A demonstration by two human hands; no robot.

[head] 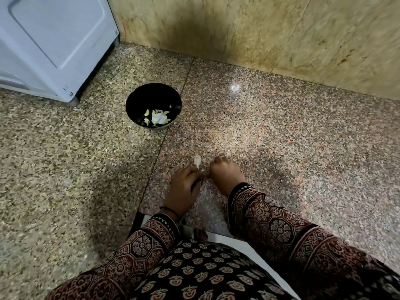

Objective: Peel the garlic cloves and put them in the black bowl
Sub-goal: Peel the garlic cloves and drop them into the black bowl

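Granite surface (292, 144): open stretch to the right of the right hand (225, 174), running to the wall.
Stone wall (259, 29): closes the far side.
White appliance (49, 40): blocks the far-left corner.
Black bowl (151, 94): stands near the appliance's foot, mouth unobstructed from above; bare surface between it and the left hand (184, 187).

One black bowl (151, 94) stands on the one bench (281, 137). Inside the bowl lie pale peeled cloves (159, 119). Two lie apart at its left side, and the rest form a bright heap too washed out to count. In front of the bowl, toward the person, are two grips: one left grip (186, 187) and one right grip (224, 174). One piece of garlic (197, 160) sits at the left grip's fingertips. One white appliance (54, 40) stands behind and left of the bowl.
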